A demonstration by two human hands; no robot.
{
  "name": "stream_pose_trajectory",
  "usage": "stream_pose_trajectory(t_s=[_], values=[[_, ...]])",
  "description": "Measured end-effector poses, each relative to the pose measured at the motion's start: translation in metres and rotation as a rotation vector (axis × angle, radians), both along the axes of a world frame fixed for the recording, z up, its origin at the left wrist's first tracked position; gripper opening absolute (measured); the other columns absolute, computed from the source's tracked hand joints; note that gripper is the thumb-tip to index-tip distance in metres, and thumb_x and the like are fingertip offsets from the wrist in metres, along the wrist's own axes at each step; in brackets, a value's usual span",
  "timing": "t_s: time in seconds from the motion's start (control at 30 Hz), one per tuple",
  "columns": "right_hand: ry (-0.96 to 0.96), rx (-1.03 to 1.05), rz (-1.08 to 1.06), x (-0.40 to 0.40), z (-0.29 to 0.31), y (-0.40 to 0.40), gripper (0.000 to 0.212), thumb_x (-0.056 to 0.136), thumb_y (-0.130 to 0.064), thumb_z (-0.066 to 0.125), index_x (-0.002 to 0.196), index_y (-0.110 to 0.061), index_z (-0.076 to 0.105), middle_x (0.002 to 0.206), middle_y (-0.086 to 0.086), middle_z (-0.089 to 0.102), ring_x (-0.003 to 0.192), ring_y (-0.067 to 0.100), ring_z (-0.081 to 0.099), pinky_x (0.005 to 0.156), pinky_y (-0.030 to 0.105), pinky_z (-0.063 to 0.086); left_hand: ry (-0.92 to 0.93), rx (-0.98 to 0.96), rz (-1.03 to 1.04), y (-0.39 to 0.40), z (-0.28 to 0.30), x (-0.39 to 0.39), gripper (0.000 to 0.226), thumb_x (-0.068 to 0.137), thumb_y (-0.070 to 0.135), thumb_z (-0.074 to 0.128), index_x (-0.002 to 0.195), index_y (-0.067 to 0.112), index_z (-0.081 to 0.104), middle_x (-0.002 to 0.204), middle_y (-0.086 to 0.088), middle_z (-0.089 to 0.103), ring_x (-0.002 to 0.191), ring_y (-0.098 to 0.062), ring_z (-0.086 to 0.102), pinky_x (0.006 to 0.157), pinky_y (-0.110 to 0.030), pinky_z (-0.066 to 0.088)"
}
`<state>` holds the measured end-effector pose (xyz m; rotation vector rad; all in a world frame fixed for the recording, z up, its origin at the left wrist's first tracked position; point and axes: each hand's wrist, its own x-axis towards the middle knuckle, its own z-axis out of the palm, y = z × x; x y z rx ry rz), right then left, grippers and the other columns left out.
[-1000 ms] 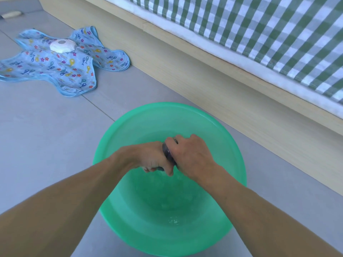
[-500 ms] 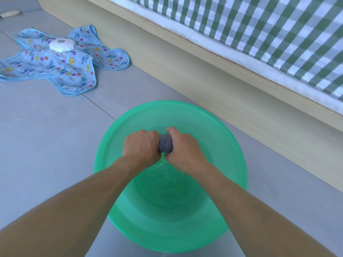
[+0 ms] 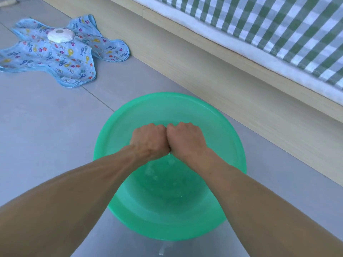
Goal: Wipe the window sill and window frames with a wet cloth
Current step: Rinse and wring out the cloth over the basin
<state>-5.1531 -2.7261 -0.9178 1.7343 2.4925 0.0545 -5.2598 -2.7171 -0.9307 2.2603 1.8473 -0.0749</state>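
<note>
Fists now knuckle to knuckle, left hand (image 3: 150, 140) and right hand (image 3: 186, 140) curled tight, grey cloth hidden, above round translucent green basin (image 3: 232, 138)

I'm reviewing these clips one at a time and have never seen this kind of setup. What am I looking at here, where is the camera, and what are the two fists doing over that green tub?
There is no machine here: a person wears a wide-angle camera on the head, so the single view looks down along their own bare forearms. The left hand and the right hand are clenched into fists, pressed knuckle to knuckle above a green basin that stands on a grey tiled floor. The basin holds some water. Whatever they squeeze is hidden inside the fists now; given the task, it is probably the wet cloth being wrung out. Off to the upper left lies a blue fish-print cloth with a white round object on it. Along the right runs a wooden bed frame under a green checked sheet.
</note>
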Motion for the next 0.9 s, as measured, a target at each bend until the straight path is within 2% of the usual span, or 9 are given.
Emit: stream_pose_trajectory(t_s=[0.1,0.3,0.53,0.67,0.73,0.77,0.83,0.87,0.9], values=[[0.038,-0.08,-0.083,-0.006,0.004,0.001,0.028,0.089,-0.01,0.052,0.116,-0.011,0.062,0.117,0.014,0.064,0.109,0.036,0.061,0.08,0.038,0.048,0.092,0.039,-0.048,0.0,-0.001,-0.003,0.02,0.084,0.021,0.052,0.1,0.016,0.063,0.104,-0.012,0.067,0.098,-0.033,0.065,0.069,-0.031,0.039],[0.116,-0.221,-0.139,-0.009,0.003,0.005,0.03,0.08,-0.011,0.061,0.11,-0.011,0.064,0.111,0.014,0.066,0.103,0.035,0.063,0.07,0.034,0.039,0.155,0.053,-0.097,-0.003,0.0,-0.009,0.019,0.083,0.02,0.051,0.096,0.018,0.065,0.097,-0.011,0.067,0.091,-0.034,0.065,0.066,-0.032,0.039],[0.141,-0.094,-0.157,-0.004,0.015,0.02,0.029,0.079,-0.01,0.057,0.107,-0.017,0.066,0.105,0.012,0.066,0.097,0.036,0.064,0.067,0.034,0.039,0.17,0.18,-0.069,0.011,0.014,-0.003,0.021,0.087,0.02,0.049,0.098,0.019,0.066,0.1,-0.011,0.068,0.094,-0.034,0.065,0.067,-0.032,0.037],[0.133,-0.133,-0.153,0.0,0.017,0.025,0.027,0.079,-0.01,0.057,0.104,-0.018,0.064,0.103,0.011,0.065,0.096,0.036,0.063,0.065,0.034,0.037,0.206,0.174,-0.106,0.014,0.019,0.0,0.021,0.088,0.021,0.047,0.1,0.02,0.065,0.102,-0.01,0.068,0.095,-0.033,0.065,0.067,-0.031,0.036],[0.182,-0.059,-0.17,0.001,0.019,0.026,0.019,0.082,-0.011,0.056,0.1,-0.018,0.057,0.1,0.009,0.064,0.094,0.036,0.061,0.063,0.034,0.033,0.186,0.236,-0.111,0.019,0.025,-0.002,0.013,0.088,0.021,0.049,0.095,0.02,0.06,0.097,-0.01,0.068,0.091,-0.033,0.066,0.064,-0.031,0.035],[0.218,0.046,-0.19,0.001,0.02,0.027,0.017,0.083,-0.01,0.056,0.096,-0.019,0.051,0.098,0.008,0.063,0.089,0.036,0.06,0.061,0.035,0.031,0.144,0.327,-0.118,0.026,0.031,-0.003,0.002,0.084,0.02,0.054,0.086,0.021,0.055,0.089,-0.009,0.068,0.081,-0.033,0.067,0.059,-0.029,0.032],[0.36,0.315,-0.198,0.002,0.021,0.03,0.023,0.078,-0.005,0.059,0.093,-0.017,0.046,0.09,0.007,0.06,0.071,0.037,0.057,0.052,0.034,0.027,0.096,0.478,-0.112,0.035,0.046,-0.003,0.03,0.067,0.015,0.068,0.072,0.022,0.04,0.065,-0.008,0.062,0.056,-0.031,0.062,0.051,-0.024,0.023],[0.399,0.363,-0.206,0.003,0.021,0.031,0.025,0.074,-0.004,0.061,0.093,-0.015,0.049,0.088,0.007,0.059,0.065,0.036,0.056,0.049,0.032,0.026,0.064,0.466,-0.089,0.036,0.05,-0.003,0.029,0.066,0.015,0.069,0.072,0.023,0.041,0.065,-0.007,0.062,0.056,-0.031,0.062,0.051,-0.024,0.024],[0.378,0.323,-0.194,0.005,0.016,0.032,0.025,0.074,-0.005,0.062,0.095,-0.014,0.051,0.089,0.008,0.06,0.066,0.036,0.058,0.05,0.032,0.028,0.057,0.35,-0.086,0.034,0.049,0.0,0.017,0.073,0.016,0.064,0.078,0.023,0.05,0.077,-0.007,0.066,0.069,-0.032,0.066,0.054,-0.027,0.03]])
